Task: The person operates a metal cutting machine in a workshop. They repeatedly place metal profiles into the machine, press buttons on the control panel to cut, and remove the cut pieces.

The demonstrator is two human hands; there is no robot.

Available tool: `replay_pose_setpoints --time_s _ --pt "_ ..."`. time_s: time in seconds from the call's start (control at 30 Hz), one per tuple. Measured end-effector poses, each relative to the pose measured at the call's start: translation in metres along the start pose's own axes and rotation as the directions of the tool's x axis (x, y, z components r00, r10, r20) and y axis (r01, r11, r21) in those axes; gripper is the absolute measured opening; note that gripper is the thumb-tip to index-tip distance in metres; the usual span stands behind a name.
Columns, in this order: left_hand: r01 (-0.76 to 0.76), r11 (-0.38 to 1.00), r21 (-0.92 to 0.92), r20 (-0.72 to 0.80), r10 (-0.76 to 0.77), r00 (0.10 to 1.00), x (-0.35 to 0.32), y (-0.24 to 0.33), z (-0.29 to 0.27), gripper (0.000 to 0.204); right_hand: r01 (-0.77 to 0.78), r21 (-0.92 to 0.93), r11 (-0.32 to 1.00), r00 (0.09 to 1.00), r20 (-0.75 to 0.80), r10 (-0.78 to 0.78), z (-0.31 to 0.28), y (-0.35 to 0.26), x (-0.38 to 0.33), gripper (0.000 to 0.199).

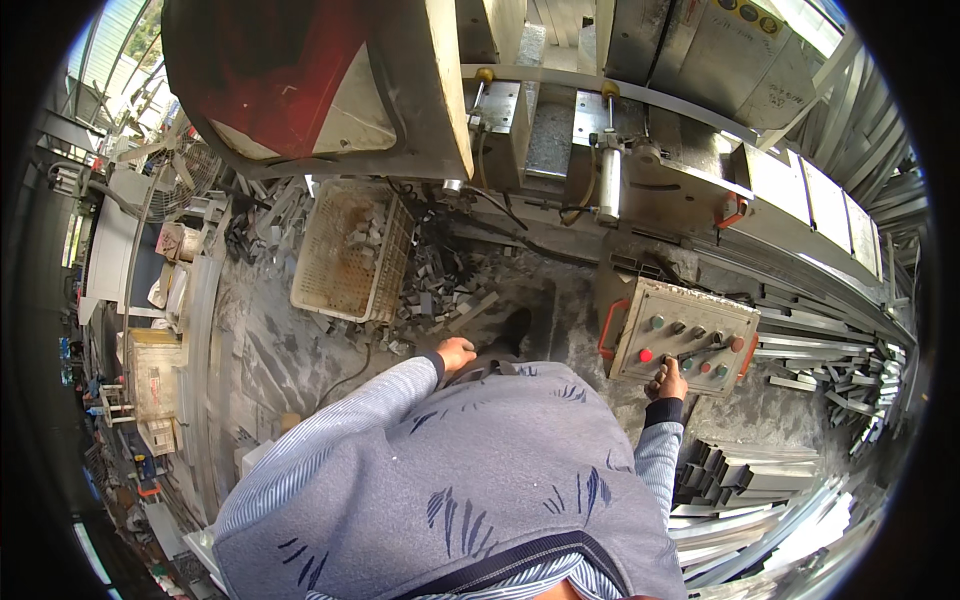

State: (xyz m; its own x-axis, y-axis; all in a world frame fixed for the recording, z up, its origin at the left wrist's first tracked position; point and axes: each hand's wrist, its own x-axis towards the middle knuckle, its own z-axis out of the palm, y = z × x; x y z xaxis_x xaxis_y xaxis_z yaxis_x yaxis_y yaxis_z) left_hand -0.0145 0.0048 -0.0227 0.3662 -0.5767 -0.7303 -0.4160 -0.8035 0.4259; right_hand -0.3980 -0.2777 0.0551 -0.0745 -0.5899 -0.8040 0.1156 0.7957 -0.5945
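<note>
My right hand (pixel 668 381) is at the lower edge of a worn beige control box (pixel 640 318). Its index finger stretches up to the lower row of buttons, just right of a red button (pixel 645 356); the other fingers curl, and nothing shows in them. A dark, slim handle-like thing (pixel 708 350) lies across the panel by the fingertip. My left hand (pixel 457 353) hangs beside my body, loosely closed, with nothing visible in it. It is nearest to a dirty cream plastic crate (pixel 345 302), a little way off.
A large machine housing with a red panel (pixel 290 70) stands ahead on the left. A metal machine bed with a pneumatic cylinder (pixel 610 180) runs to the right. Aluminium offcuts (pixel 440 295) litter the floor. Stacked profiles (pixel 745 470) lie at right; a fan (pixel 185 180) stands far left.
</note>
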Motion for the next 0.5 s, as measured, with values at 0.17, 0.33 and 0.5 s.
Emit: replay_pose_setpoints --time_s 0.17,0.33,0.5 --pt "-0.005 1.000 0.004 -0.015 0.006 1.000 -0.002 0.003 0.001 0.035 0.015 -0.044 0.999 0.998 -0.061 -0.018 0.007 -0.003 -0.008 0.027" --pt "-0.131 0.991 -0.023 -0.057 0.130 0.990 -0.002 0.031 -0.013 0.035 0.011 -0.002 1.000 1.000 -0.002 -0.011 0.007 -0.002 -0.008 0.024" --pt "-0.398 0.909 -0.126 -0.180 0.374 0.910 0.002 0.110 -0.047 0.032 -0.010 0.044 0.999 0.999 0.033 0.009 0.007 0.001 0.000 0.021"
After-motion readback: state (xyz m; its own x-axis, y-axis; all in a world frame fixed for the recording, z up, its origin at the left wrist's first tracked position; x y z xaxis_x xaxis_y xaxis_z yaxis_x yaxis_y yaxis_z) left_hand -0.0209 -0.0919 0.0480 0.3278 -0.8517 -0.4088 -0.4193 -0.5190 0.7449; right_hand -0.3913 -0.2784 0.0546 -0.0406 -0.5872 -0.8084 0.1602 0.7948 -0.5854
